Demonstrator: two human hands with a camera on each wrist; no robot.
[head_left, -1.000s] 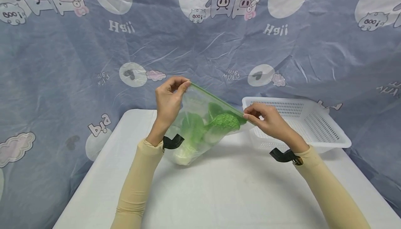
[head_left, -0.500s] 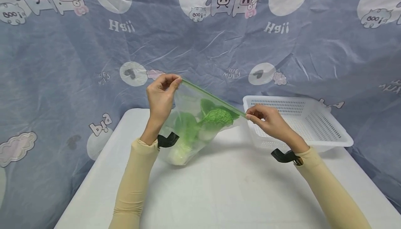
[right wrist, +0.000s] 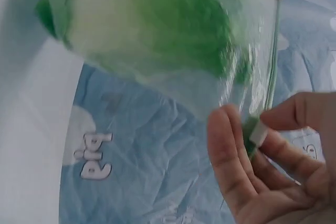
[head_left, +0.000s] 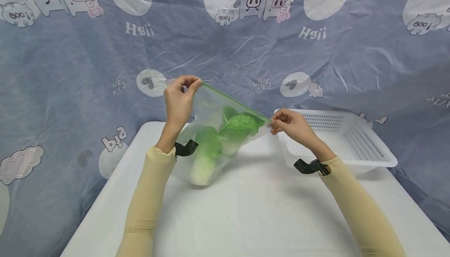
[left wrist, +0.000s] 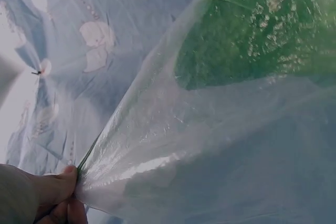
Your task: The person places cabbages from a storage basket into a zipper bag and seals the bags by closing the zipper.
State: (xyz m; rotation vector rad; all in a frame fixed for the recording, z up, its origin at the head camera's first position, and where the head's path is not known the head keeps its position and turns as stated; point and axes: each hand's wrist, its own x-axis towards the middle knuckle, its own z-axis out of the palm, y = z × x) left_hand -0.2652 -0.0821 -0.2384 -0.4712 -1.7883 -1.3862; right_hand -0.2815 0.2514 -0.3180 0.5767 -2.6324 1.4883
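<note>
A clear zip bag point(head_left: 211, 102) with a green zip strip point(head_left: 236, 102) slants between the two hands, its left corner higher. My left hand point(head_left: 178, 102) pinches that upper corner between thumb and fingers. At the lower right corner, my right hand point(head_left: 294, 127) pinches the strip's end, where a small white slider point(right wrist: 258, 132) shows in the right wrist view. Inside the bag lie a pale-stemmed leafy cabbage point(head_left: 204, 159) and a second green vegetable with a bumpy top point(head_left: 242, 125). The bag's lower end hangs close over the white table.
A white perforated plastic basket point(head_left: 381, 147) stands at the right rear of the table point(head_left: 267, 218), just behind the right hand. A blue-grey printed curtain point(head_left: 225, 54) hangs along the table's back.
The left hand has moved left and up with its corner of the bag. Most recently the right hand has shifted slightly left and up, still pinching its end.
</note>
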